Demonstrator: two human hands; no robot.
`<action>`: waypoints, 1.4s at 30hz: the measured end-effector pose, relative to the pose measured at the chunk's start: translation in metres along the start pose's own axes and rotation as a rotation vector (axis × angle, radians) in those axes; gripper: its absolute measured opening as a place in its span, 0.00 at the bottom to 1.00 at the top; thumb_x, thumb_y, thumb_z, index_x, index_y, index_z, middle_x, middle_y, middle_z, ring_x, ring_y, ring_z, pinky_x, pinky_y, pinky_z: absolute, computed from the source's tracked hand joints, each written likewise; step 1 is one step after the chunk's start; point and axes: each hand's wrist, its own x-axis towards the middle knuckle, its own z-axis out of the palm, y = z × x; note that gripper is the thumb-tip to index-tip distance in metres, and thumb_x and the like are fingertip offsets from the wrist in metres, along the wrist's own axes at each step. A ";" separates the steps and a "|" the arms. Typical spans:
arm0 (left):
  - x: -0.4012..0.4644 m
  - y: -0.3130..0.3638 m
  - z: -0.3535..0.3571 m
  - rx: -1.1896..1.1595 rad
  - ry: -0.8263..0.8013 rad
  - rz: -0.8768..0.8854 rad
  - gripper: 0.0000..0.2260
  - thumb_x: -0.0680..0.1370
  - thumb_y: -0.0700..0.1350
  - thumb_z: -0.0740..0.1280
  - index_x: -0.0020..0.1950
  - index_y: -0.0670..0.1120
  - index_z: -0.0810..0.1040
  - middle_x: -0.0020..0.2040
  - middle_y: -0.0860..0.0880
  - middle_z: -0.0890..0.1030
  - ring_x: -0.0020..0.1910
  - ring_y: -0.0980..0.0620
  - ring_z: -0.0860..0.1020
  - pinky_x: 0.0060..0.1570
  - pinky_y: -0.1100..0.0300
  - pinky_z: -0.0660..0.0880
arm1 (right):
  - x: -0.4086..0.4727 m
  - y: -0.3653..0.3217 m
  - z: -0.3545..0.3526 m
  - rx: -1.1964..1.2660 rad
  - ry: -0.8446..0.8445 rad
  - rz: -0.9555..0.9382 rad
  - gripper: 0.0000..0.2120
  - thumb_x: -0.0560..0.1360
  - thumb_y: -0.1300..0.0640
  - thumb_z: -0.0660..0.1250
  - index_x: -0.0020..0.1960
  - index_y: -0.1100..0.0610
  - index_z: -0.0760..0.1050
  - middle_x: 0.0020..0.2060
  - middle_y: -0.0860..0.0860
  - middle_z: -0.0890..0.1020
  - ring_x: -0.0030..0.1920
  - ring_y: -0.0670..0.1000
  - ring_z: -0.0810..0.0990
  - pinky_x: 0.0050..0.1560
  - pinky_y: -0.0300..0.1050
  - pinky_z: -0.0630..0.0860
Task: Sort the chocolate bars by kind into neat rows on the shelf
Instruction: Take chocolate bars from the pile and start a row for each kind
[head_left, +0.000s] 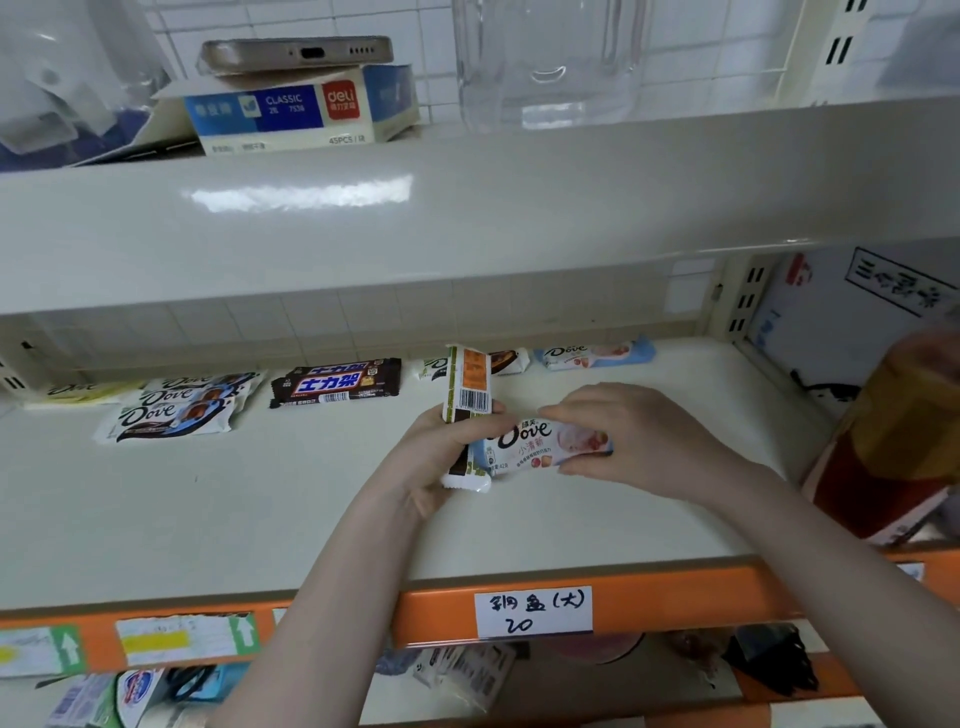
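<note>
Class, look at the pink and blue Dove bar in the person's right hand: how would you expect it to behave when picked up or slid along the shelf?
The Dove bar probably stays fairly stiff: it spans straight under the right hand without drooping. It seems light, pinched only by fingertips. Its glossy wrapper would likely slide easily on the smooth shelf, and being flat, it shouldn't roll.
</note>
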 end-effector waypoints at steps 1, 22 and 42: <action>0.000 -0.001 0.001 -0.043 0.014 -0.013 0.06 0.73 0.38 0.70 0.48 0.41 0.77 0.39 0.42 0.83 0.32 0.49 0.82 0.29 0.60 0.79 | 0.000 0.003 -0.001 -0.018 0.011 0.012 0.24 0.70 0.50 0.71 0.64 0.49 0.72 0.55 0.47 0.79 0.55 0.48 0.75 0.51 0.41 0.70; 0.021 -0.020 -0.020 -0.438 0.043 -0.069 0.27 0.78 0.63 0.52 0.47 0.40 0.74 0.30 0.45 0.75 0.23 0.51 0.73 0.24 0.65 0.71 | 0.052 0.093 -0.003 -0.093 -0.114 0.360 0.13 0.72 0.53 0.66 0.57 0.50 0.76 0.44 0.49 0.80 0.48 0.51 0.76 0.42 0.41 0.68; 0.005 -0.009 -0.014 -0.293 -0.004 -0.030 0.14 0.78 0.52 0.59 0.49 0.42 0.77 0.32 0.47 0.73 0.24 0.54 0.71 0.25 0.65 0.67 | 0.050 0.086 0.010 0.094 0.094 0.433 0.15 0.75 0.54 0.64 0.60 0.58 0.75 0.53 0.56 0.81 0.55 0.56 0.77 0.53 0.47 0.71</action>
